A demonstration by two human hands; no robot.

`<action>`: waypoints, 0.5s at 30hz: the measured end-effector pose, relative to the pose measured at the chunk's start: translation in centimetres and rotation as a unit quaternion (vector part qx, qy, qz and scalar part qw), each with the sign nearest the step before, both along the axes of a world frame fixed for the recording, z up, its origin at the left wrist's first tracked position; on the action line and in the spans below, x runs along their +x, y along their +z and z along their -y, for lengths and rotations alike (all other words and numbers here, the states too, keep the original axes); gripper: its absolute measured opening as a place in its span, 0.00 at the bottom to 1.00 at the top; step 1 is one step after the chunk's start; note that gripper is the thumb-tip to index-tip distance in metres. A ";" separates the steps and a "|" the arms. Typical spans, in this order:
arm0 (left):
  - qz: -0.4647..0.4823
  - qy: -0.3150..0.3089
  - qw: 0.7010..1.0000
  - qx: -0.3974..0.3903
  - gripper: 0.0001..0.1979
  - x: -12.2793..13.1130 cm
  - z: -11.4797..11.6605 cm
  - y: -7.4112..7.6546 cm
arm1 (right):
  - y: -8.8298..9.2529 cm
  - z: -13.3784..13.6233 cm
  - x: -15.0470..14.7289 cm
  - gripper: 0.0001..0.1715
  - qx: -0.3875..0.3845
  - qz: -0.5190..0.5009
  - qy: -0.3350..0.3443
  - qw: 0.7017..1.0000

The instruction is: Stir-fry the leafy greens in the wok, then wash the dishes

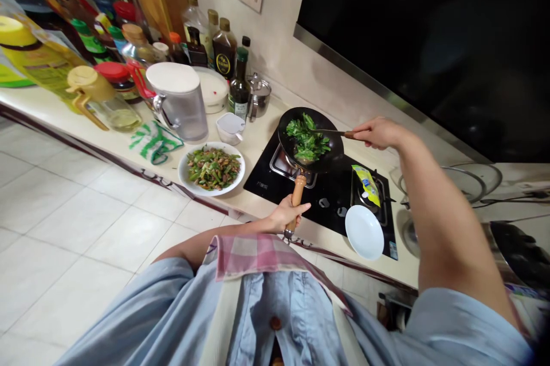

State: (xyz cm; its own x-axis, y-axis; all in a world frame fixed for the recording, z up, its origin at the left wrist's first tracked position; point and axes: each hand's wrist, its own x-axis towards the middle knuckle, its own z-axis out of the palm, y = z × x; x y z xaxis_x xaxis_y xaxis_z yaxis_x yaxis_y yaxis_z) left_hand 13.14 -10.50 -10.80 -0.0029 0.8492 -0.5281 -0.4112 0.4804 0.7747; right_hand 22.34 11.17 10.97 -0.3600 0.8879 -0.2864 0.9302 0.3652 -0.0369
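Kitchen counter [253,197]: left hand [287,214] clamped on wok handle [297,191], right hand [378,133] gripping spatula [339,133] in greens [307,137]; plated beans [212,168] at nine o'clock, clean white plate [364,232] at four.

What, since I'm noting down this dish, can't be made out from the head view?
Any flame under the wok: the wok hides it.
The blade of the spatula: hidden among the greens.
The writing on the bottle labels: too small to read.
The dark pan: cut off by the right edge.
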 end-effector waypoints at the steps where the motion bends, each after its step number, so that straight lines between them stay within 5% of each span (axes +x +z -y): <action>1: 0.000 0.003 1.000 -0.002 0.24 0.1 0.0 -0.1 | -0.8 0.2 -0.3 0.23 0.012 0.009 0.011 1.000; 5: 0.011 0.021 1.000 0.001 0.29 0.3 -0.1 -0.4 | -1.6 1.0 -0.7 0.16 0.042 0.081 0.104 0.990; 11: 0.003 0.009 1.000 0.005 0.30 0.1 0.0 -0.5 | 5.4 1.1 0.5 0.18 -0.005 0.205 0.063 0.977; 15: 0.008 -0.006 1.000 0.021 0.31 -0.1 0.1 -0.2 | 4.9 1.4 -0.5 0.19 -0.018 0.247 0.069 0.966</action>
